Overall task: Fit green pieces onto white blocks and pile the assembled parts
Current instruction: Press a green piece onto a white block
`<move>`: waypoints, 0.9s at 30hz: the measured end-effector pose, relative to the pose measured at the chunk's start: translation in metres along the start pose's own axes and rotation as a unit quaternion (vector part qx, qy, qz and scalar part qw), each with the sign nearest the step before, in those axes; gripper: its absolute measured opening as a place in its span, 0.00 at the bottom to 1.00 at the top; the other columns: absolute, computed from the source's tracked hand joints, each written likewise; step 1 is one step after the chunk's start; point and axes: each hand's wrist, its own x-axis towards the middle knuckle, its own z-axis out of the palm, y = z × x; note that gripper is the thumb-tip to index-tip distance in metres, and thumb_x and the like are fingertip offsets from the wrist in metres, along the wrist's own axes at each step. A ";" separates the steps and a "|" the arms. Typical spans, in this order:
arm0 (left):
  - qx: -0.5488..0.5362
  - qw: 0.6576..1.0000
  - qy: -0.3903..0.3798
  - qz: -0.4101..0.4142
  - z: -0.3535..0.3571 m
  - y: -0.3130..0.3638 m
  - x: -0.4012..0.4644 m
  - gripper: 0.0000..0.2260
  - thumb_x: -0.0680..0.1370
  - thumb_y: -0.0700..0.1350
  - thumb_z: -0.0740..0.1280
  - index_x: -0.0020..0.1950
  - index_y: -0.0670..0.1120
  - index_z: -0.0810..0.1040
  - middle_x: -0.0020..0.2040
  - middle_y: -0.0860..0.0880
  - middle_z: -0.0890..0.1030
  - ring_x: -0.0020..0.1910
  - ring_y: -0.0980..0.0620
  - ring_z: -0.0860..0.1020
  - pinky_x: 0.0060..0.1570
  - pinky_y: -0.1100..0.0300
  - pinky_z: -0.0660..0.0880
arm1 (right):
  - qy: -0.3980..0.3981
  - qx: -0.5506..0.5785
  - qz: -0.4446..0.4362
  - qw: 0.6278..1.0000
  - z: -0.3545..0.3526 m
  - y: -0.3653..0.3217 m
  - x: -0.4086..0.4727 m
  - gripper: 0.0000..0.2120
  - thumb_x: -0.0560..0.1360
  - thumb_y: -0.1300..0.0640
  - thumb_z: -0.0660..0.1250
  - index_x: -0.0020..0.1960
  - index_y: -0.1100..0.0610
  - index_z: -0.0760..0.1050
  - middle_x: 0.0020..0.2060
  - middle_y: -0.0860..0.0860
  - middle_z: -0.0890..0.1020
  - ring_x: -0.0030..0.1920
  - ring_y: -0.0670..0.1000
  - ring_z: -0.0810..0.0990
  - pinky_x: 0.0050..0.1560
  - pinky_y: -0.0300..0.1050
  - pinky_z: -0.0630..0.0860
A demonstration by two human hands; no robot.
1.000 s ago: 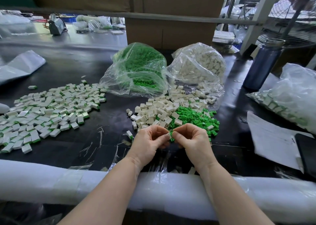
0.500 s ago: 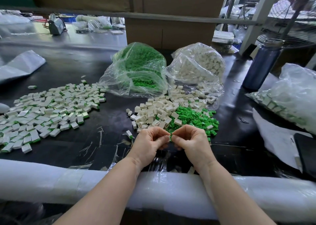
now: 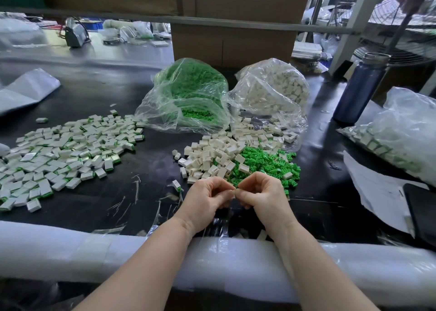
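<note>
My left hand (image 3: pixel 207 196) and my right hand (image 3: pixel 262 193) meet fingertip to fingertip near the table's front edge. Both pinch one small white block (image 3: pixel 235 191), almost wholly hidden by the fingers. Just behind the hands lies a heap of loose white blocks (image 3: pixel 221 152) and beside it, to the right, a heap of green pieces (image 3: pixel 264 162). A wide spread of assembled white-and-green parts (image 3: pixel 63 152) covers the table's left side. One assembled part (image 3: pixel 176 184) lies alone left of my left hand.
Two clear bags stand behind the heaps, one of green pieces (image 3: pixel 188 93) and one of white blocks (image 3: pixel 273 91). A blue bottle (image 3: pixel 361 88) and a bag of parts (image 3: pixel 401 131) sit at right, above papers (image 3: pixel 377 188). White foam padding (image 3: pixel 94 256) lines the front edge.
The hands stay together in the same spot. The green bit seen between the fingertips earlier no longer shows; only a white sliver is visible now.
</note>
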 end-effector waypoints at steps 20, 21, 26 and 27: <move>0.031 0.999 0.016 -0.005 -0.002 -0.006 0.004 0.05 0.77 0.42 0.66 0.43 0.49 0.79 0.36 0.51 0.79 0.31 0.62 0.74 0.37 0.68 0.73 | 0.013 0.000 0.004 1.000 0.004 0.002 0.002 0.07 0.74 0.65 0.67 0.38 0.60 0.78 0.27 0.50 0.78 0.26 0.42 0.75 0.30 0.34 0.74; 0.033 0.999 0.010 -0.009 -0.002 -0.006 0.004 0.04 0.77 0.41 0.66 0.43 0.48 0.79 0.37 0.49 0.80 0.32 0.60 0.74 0.38 0.66 0.73 | 0.010 -0.005 0.007 1.000 0.004 0.002 0.002 0.07 0.74 0.65 0.67 0.37 0.60 0.77 0.27 0.50 0.78 0.26 0.41 0.74 0.30 0.33 0.73; 0.045 0.999 -0.008 -0.018 -0.001 -0.006 0.003 0.04 0.77 0.41 0.65 0.45 0.45 0.80 0.43 0.40 0.83 0.38 0.49 0.76 0.45 0.52 0.75 | -0.001 -0.038 0.019 0.999 0.004 0.002 0.003 0.08 0.74 0.64 0.67 0.36 0.59 0.76 0.26 0.51 0.76 0.25 0.42 0.72 0.29 0.34 0.72; 0.054 0.998 -0.008 -0.015 -0.001 -0.007 0.003 0.05 0.77 0.41 0.65 0.45 0.45 0.80 0.42 0.41 0.82 0.37 0.50 0.75 0.45 0.53 0.75 | -0.004 -0.045 0.019 0.999 0.004 0.002 0.003 0.09 0.74 0.64 0.67 0.36 0.59 0.76 0.26 0.52 0.76 0.25 0.43 0.72 0.29 0.35 0.72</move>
